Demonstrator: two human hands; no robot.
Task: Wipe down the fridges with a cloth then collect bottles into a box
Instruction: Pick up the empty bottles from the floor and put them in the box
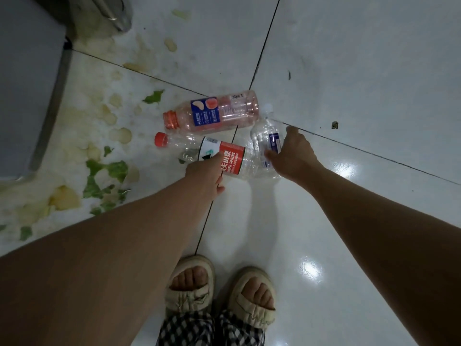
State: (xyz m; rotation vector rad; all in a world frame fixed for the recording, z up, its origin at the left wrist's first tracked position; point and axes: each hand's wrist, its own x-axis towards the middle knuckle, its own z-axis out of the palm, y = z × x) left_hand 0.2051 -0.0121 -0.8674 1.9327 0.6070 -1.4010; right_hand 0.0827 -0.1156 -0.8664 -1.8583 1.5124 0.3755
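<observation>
Bottle collecting is in hand: on the floor (349,71), where the tile seams cross, the left hand (207,168) grasps the red-labelled bottle (233,159), the right hand (291,156) wraps the clear bottle (264,136), the pink bottle (214,112) lies untouched just beyond, and next both need lifting to a box not in view

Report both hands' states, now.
Left hand: grips the red-label bottle.
Right hand: grips the blue-label bottle.
</observation>
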